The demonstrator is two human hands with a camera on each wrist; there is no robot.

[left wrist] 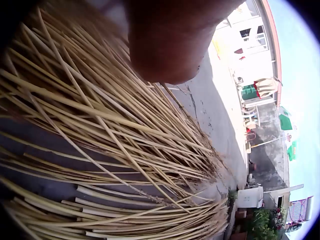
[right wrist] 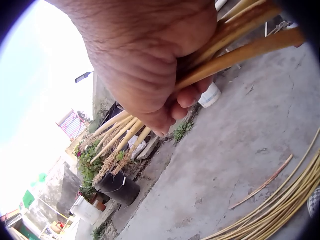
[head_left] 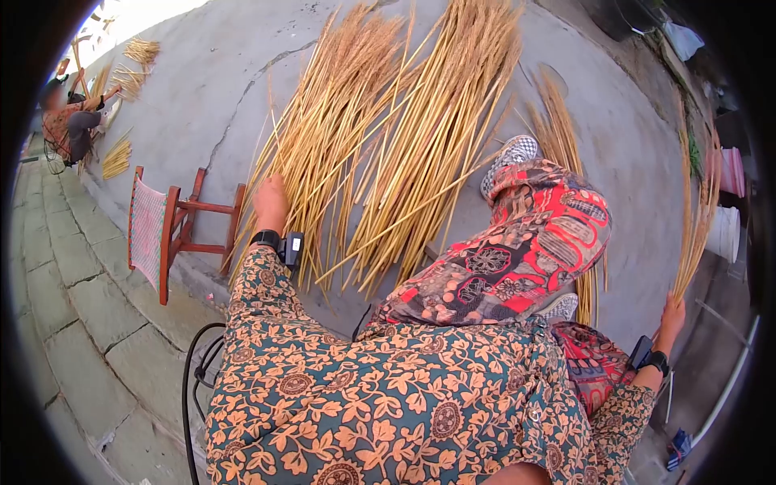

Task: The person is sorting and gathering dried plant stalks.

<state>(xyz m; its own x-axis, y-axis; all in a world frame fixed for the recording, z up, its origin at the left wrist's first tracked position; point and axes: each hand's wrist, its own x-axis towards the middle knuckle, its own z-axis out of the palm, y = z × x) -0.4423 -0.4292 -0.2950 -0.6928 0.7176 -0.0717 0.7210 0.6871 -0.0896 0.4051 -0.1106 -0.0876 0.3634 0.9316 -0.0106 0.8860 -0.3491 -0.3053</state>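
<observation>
Two large piles of dry stalks with feathery heads, a left pile [head_left: 323, 129] and a right pile [head_left: 440, 137], lie on the concrete. My left hand [head_left: 272, 202] is at the left edge of the left pile; in the left wrist view the hand [left wrist: 165, 45] is just over the stalks [left wrist: 110, 115], its fingertips hidden, so any grip is unclear. Out to the right, my right hand [head_left: 670, 323] holds a thin bundle of stalks [head_left: 702, 218] with the heads pointing away. The right wrist view shows that hand [right wrist: 150, 60] with its fingers curled round the stalks [right wrist: 240, 55].
A wooden stool [head_left: 169, 234] with a woven seat stands left of my left hand. A smaller row of stalks [head_left: 566, 137] lies beside my patterned trousers [head_left: 517, 242]. Another person [head_left: 73, 125] sits at the far left. Right are a white bucket [head_left: 723, 234] and pink container [head_left: 731, 171].
</observation>
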